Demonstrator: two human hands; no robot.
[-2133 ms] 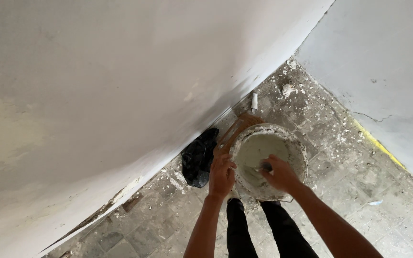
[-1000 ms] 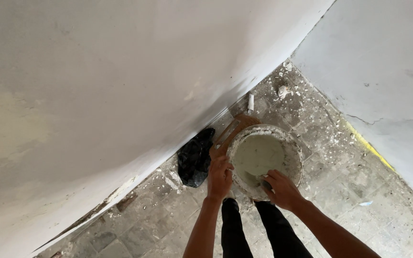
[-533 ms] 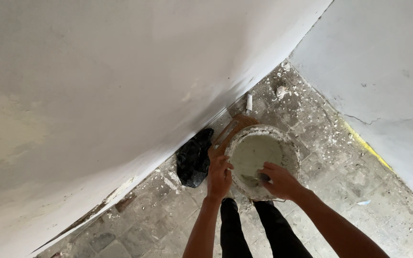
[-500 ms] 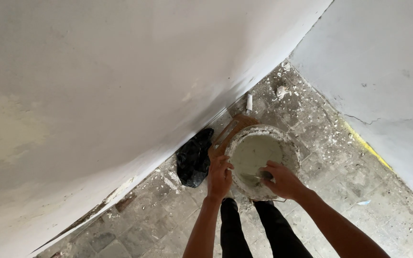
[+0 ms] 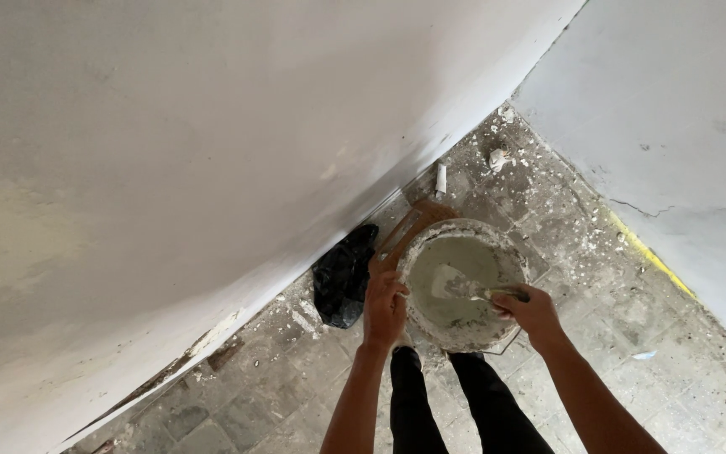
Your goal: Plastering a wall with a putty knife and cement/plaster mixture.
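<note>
Grey paste being worked in the bucket

Fingers of the right hand are closing round the handle of a putty knife, its flat blade lying in the pale grey paste inside the bucket. The left hand is curling over the bucket's near rim, fingers gripping the crusted edge and steadying it. The bucket is sitting on the dusty tiled floor in the corner, just in front of the person's dark-trousered legs. A brown wooden board is lying touching the bucket's far side, and a black bag is slumping against the foot of the white wall. Judging by the blade, paste is being stirred or scooped; lifting a load would call for a level blade and a firmly held rim
</note>
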